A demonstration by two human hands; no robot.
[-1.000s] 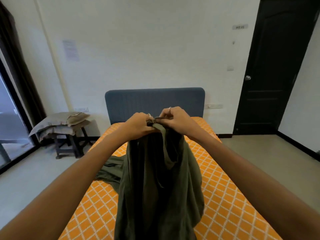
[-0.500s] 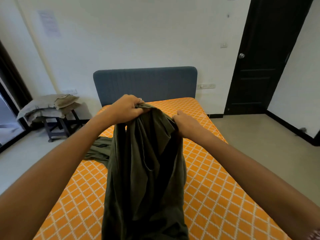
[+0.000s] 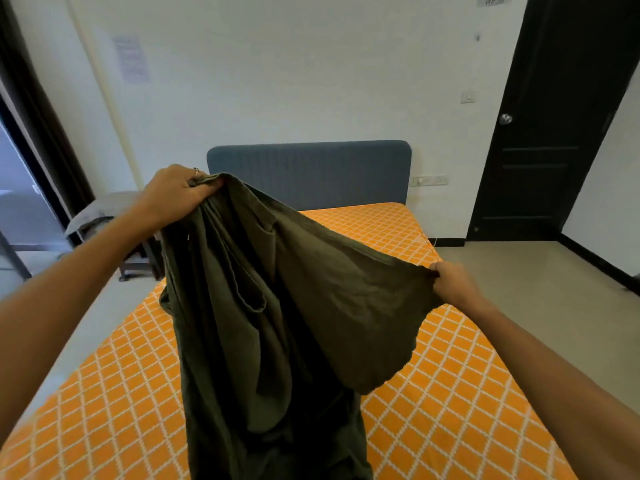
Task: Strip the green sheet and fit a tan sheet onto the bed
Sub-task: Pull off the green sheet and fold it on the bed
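My left hand (image 3: 176,194) and right hand (image 3: 450,282) each hold tight an edge of the soft, floppy dark green cloth sheet (image 3: 277,306), which feels light and should fold easily from its corners.

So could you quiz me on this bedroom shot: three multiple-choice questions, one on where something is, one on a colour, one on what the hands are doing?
1. Where is the stool with folded cloth on it?
A. Left of the bed
B. By the door
C. On the mattress

2. What colour is the bare mattress?
A. Plain white
B. Orange with a white lattice
C. Blue stripes

3. How is the green sheet held?
A. Lying flat, untouched
B. By one hand only
C. Gripped by both hands, spread between them

Answers: 1 A, it stands at the bed's left near the window. 2 B, the orange lattice shows all around the sheet. 3 C, the left hand grips one end high and the right hand another lower down.
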